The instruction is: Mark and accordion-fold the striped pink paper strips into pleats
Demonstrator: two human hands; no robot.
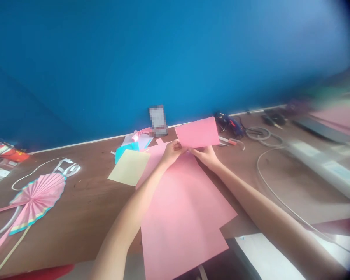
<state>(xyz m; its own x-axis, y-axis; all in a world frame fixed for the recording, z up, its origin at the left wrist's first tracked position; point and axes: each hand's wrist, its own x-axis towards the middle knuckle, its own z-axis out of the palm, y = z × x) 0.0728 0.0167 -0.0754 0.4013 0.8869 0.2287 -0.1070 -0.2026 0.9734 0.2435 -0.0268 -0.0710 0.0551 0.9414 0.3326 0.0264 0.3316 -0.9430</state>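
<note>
Both hands hold up a small pink paper sheet point(197, 133) above the brown table point(84, 202). My left hand point(172, 151) pinches its lower left corner, fingers closed. My right hand point(205, 154) grips its lower edge from beneath. Under my forearms lie large pink paper sheets point(181, 217), overlapping and reaching the table's near edge.
A pale yellow sheet point(130, 167) and teal paper point(125, 149) lie left of my hands. A pleated pink paper fan point(36, 198) with strips sits far left. A glue gun point(229, 123), white cables point(262, 134) and a power strip point(332, 167) lie to the right. A blue wall stands behind.
</note>
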